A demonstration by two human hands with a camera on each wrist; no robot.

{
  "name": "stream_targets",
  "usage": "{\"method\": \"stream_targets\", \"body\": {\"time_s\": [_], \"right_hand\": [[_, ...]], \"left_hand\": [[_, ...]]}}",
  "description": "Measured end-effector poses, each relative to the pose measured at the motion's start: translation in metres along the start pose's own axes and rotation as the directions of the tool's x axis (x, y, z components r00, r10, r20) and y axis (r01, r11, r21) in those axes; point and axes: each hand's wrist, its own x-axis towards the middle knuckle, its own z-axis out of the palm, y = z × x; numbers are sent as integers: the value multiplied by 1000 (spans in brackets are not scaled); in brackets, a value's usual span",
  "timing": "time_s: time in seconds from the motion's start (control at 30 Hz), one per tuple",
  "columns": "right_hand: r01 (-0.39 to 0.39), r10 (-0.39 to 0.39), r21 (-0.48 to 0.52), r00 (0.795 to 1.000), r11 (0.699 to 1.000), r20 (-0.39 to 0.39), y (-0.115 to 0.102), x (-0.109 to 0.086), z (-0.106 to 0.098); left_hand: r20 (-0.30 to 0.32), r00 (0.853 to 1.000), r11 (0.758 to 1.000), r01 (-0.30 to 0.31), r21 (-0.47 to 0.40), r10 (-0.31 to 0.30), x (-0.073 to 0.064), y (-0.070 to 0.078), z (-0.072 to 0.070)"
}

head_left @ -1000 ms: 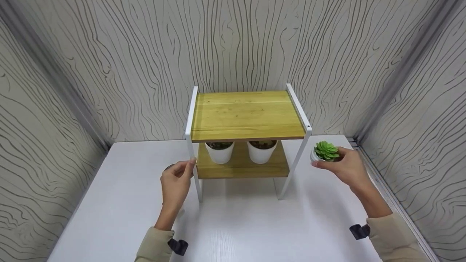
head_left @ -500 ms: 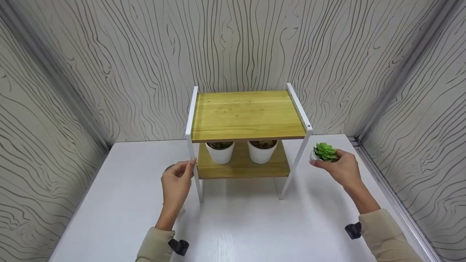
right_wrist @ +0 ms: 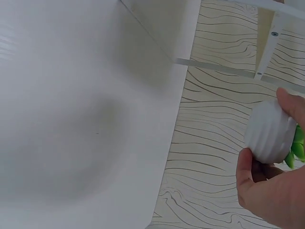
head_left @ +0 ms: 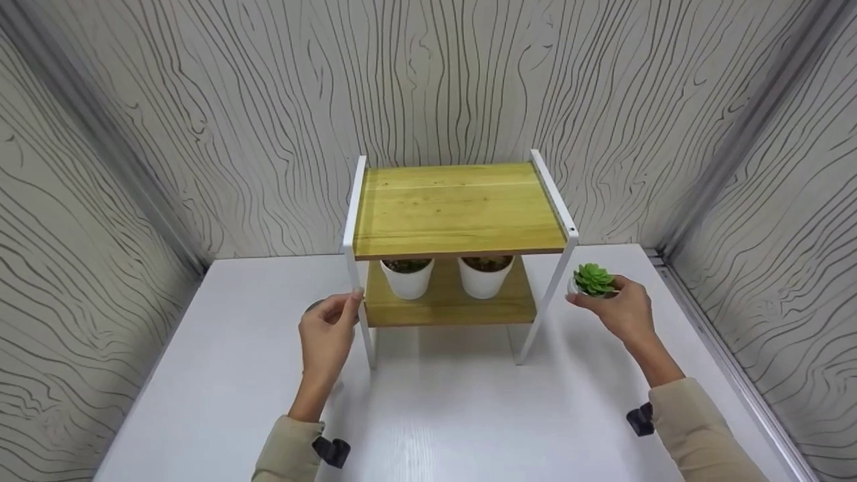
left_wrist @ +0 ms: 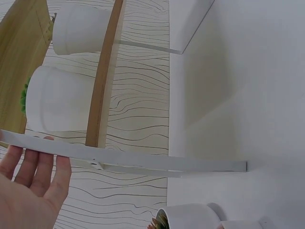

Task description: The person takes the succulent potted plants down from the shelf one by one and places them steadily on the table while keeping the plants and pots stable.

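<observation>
My right hand (head_left: 619, 308): holding the potted succulent (head_left: 594, 278) — raised near the surface's (head_left: 462, 415) far right corner
My left hand (head_left: 326, 335): gripping the rack's (head_left: 462, 209) left front post (left_wrist: 143, 158)
Lower shelf (head_left: 442, 314): two white pots (head_left: 410, 284), side by side

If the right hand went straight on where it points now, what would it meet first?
Probably the shelf, at its right side: the right hand, holding the plant, points there; depth is unclear.
</observation>
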Motion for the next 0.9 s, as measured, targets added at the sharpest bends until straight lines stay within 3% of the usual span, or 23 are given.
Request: {"method": "stream_targets", "body": {"time_s": [0.2, 0.43, 0.9], "right_hand": [[-27, 27, -13, 1000, 1000, -4, 8, 5, 7], [-27, 27, -2, 1000, 1000, -11, 17, 9, 18], [-63, 63, -3, 998, 998, -10, 47, 16, 41]], "left_hand": [[2, 1000, 1000, 5, -8, -5, 0, 0, 0], [2, 999, 999, -35, -9, 35, 1, -2, 0], [-9, 1000, 1000, -12, 4, 12, 0, -2, 0]]}}
